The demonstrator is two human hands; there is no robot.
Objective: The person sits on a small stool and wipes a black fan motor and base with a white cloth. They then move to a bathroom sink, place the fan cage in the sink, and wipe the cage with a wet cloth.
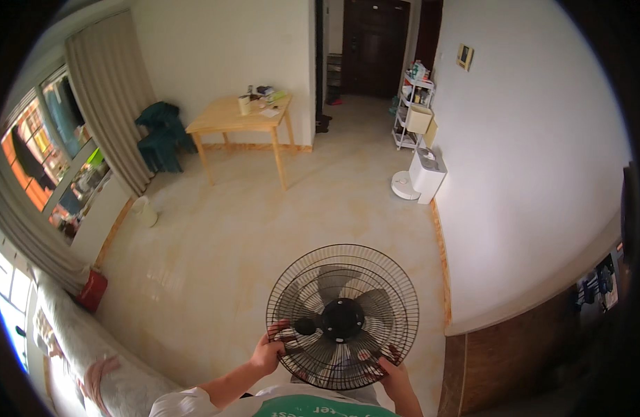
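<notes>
A black wire fan guard is held up in front of my body, with grey fan blades and a dark round hub showing through its wires. My left hand grips the guard's left rim, its fingers passing behind the wires. On the lower right, my right hand has the rim between thumb and fingers. Beside the hub sits a small dark knob-like part. The fan hides part of my legs.
A wooden table bearing small items stands near stacked green plastic stools. A robot vacuum sits at its white dock, below a white rolling cart. A pale bin is by the curtain, a covered sofa lower left.
</notes>
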